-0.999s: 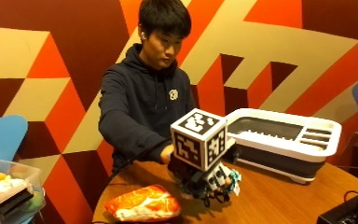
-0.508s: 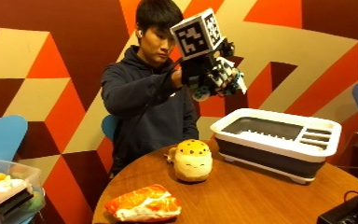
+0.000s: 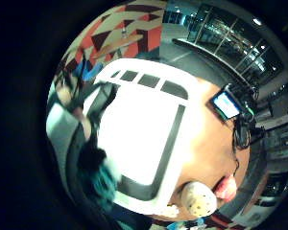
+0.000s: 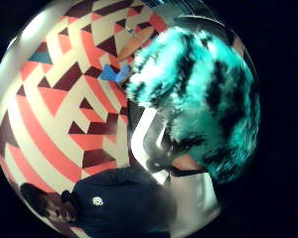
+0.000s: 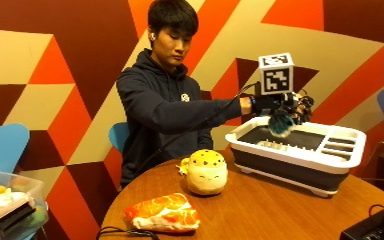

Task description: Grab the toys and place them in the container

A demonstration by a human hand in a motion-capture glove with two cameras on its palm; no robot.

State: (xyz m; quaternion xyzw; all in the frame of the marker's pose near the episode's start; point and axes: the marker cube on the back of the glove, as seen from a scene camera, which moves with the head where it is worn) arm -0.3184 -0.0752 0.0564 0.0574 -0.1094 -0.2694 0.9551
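While a yellow plush (image 5: 206, 172) and an orange plush (image 5: 163, 213) lie on the desk (image 5: 265, 205), the gloved right hand (image 5: 280, 106), fingers curled around a teal furry toy (image 5: 280, 123), hangs over the white container (image 5: 298, 155) at right.

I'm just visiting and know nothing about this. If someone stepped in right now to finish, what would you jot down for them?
Gloved right hand: grips a fluffy teal-and-black plush toy above the white-rimmed dark container, not yet released.
On the round wooden table: a yellow spotted round plush and an orange-and-white plush, both outside the container.
Done: teal toy picked up and carried over.
Left: drop it in, then fetch the other two.
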